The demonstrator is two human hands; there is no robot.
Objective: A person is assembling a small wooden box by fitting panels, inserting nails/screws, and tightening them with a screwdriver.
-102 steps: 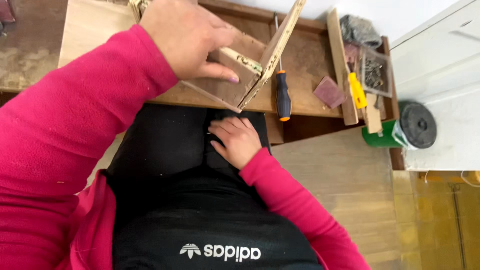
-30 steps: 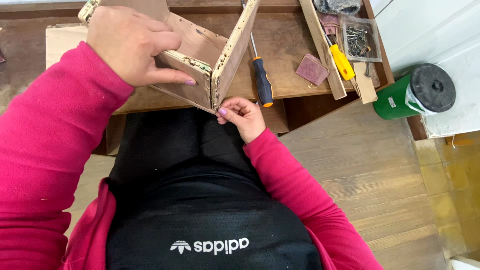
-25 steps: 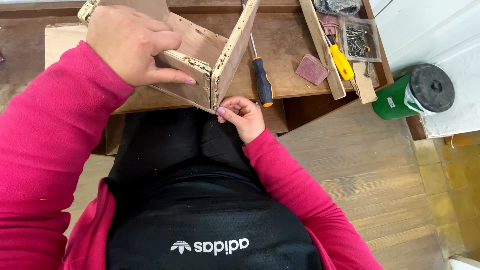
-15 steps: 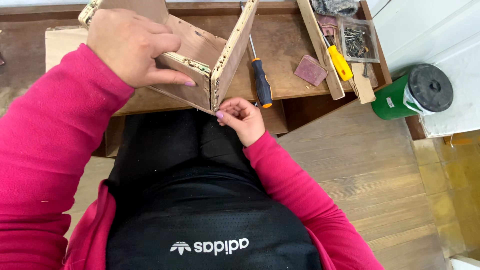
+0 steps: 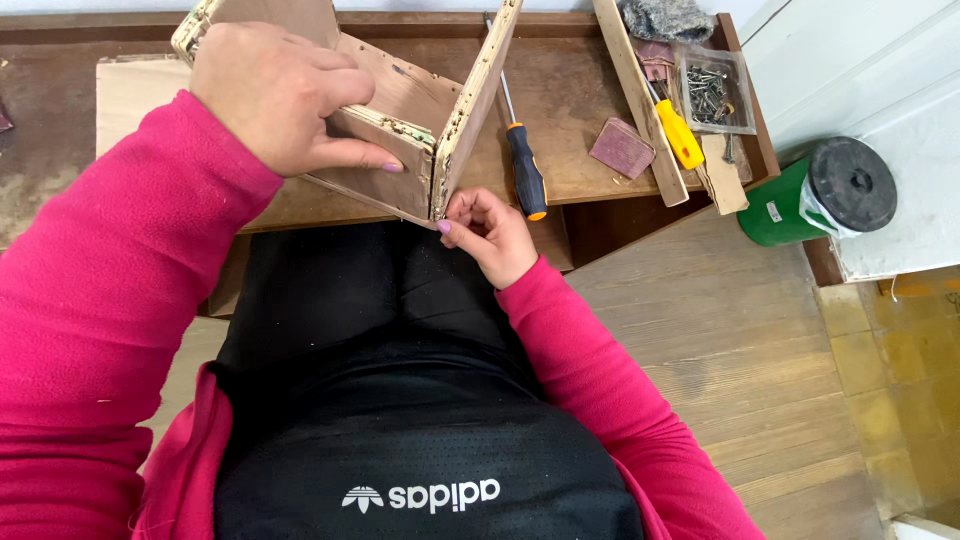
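Observation:
My left hand (image 5: 285,95) grips a wooden box frame (image 5: 415,110) made of joined plywood boards, holding it tilted above the near edge of the low wooden table (image 5: 570,170). My right hand (image 5: 490,232) sits just under the frame's lower corner, fingertips pinched against the board's bottom edge; whether they hold something small I cannot tell. Both arms are in pink sleeves.
On the table lie a black and orange screwdriver (image 5: 522,165), a brown sanding block (image 5: 622,148), a yellow-handled tool (image 5: 678,130), a long wooden strip (image 5: 640,100) and a clear bag of nails (image 5: 715,92). A green can with a black lid (image 5: 820,198) stands on the wooden floor, right.
My right hand has risen from my lap to the lower corner of the frame. The left hand keeps its grip on the frame, which has shifted little.

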